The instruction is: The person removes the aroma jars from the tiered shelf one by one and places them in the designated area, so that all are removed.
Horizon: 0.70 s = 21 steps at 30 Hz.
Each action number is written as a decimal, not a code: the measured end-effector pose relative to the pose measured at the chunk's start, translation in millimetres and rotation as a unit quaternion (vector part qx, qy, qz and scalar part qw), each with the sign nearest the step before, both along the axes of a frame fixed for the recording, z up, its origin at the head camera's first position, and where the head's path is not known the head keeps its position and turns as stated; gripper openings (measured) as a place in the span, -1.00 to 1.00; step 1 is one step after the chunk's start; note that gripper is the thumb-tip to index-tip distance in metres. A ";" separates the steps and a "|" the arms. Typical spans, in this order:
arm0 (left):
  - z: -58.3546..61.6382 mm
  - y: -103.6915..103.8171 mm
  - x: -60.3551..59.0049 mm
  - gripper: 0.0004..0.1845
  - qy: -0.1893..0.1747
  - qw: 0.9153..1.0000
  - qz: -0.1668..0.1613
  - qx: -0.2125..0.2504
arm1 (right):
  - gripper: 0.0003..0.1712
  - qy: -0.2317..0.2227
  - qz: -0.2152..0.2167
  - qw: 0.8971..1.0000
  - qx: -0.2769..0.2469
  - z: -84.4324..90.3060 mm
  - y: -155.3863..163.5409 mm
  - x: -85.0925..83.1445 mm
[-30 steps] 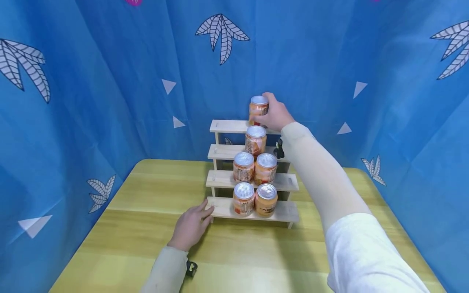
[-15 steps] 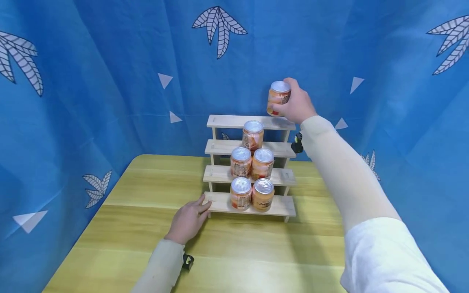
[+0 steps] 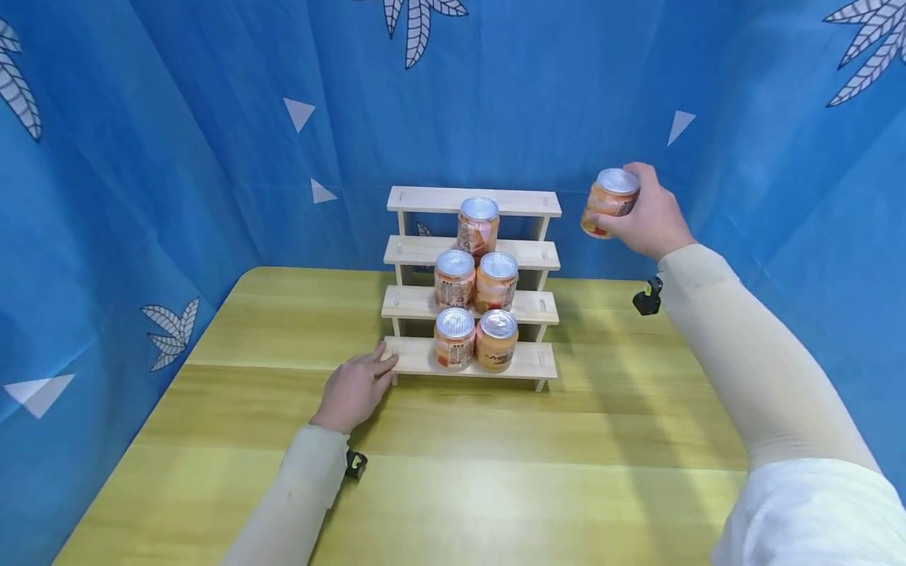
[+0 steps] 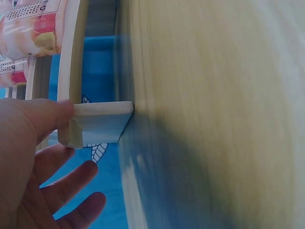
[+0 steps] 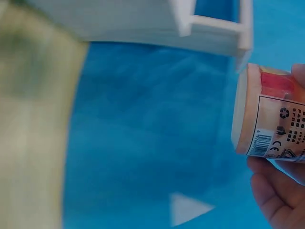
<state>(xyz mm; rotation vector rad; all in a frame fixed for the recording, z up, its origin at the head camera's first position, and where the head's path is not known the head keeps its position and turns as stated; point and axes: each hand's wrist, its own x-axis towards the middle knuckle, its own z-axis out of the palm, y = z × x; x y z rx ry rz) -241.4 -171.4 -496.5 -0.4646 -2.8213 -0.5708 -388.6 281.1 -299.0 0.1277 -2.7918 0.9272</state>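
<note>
Blue cloth printed with white leaves and triangles hangs behind and to both sides of a yellow wooden counter. Toward the back of the counter stands a pale wooden stepped rack with four tiers.

Five orange-labelled cans with silver lids sit on the rack: two side by side on the lowest step, two side by side on the step above, and one on the third step. The top step carries nothing.

The right hand is raised in the air to the right of the rack, level with its top step and well apart from it. Its fingers and thumb are wrapped around a sixth can, which tilts slightly with its lid toward the top. The right wrist view shows the same can close up, with printed label and barcode, the fingers curled beneath it and the rack's corner nearby.

The left hand lies flat on the counter, fingers relaxed and spread, holding nothing. Its fingertips touch the left end of the rack's lowest step; in the left wrist view the thumb presses against that wooden end.
</note>
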 end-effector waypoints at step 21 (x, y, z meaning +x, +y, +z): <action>5.0 0.3 -6.3 -0.57 -0.061 0.998 0.012 -0.002 | 0.13 -0.059 0.060 0.996 -0.025 -158.3 5.2 23.9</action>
